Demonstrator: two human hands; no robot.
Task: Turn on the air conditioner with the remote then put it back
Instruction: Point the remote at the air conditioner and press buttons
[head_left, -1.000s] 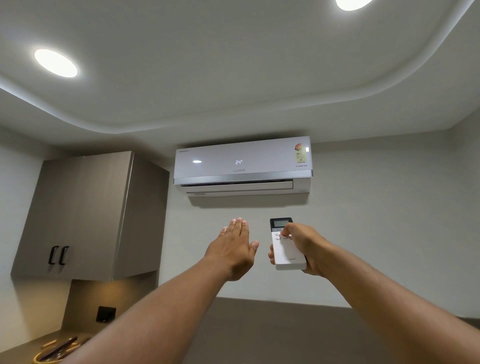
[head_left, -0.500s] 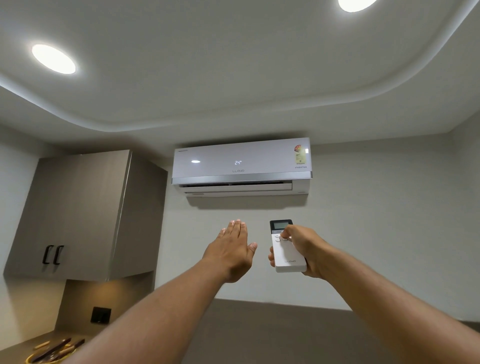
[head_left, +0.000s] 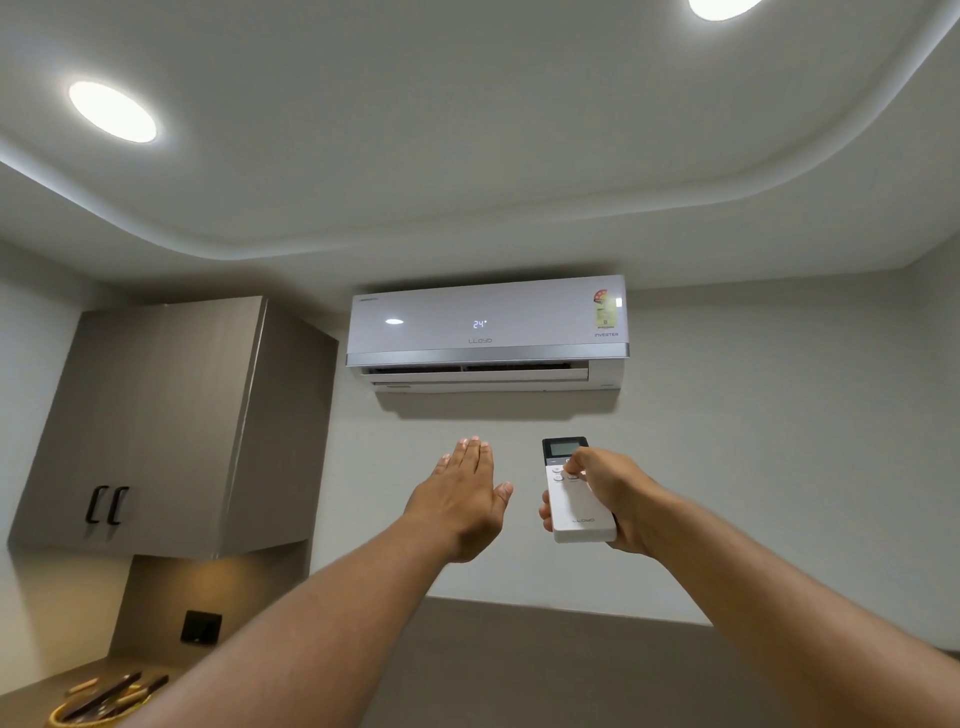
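Note:
A white wall-mounted air conditioner (head_left: 487, 332) hangs high on the wall ahead. Its front shows a lit "24" and its lower flap stands slightly open. My right hand (head_left: 615, 499) grips a white remote (head_left: 576, 506) with a dark screen at its top, pointed up at the unit, with my thumb on the buttons below the screen. My left hand (head_left: 462, 501) is raised flat beside it, fingers together and stretched toward the unit, holding nothing.
A grey wall cabinet (head_left: 156, 426) with two black handles hangs at the left. Below it a counter holds a bowl of utensils (head_left: 104, 699). A dark socket (head_left: 201, 627) sits on the backsplash. Two round ceiling lights are lit.
The air conditioner's flap has opened a little wider. Both hands stay raised in nearly the same place, and the view has shifted slightly.

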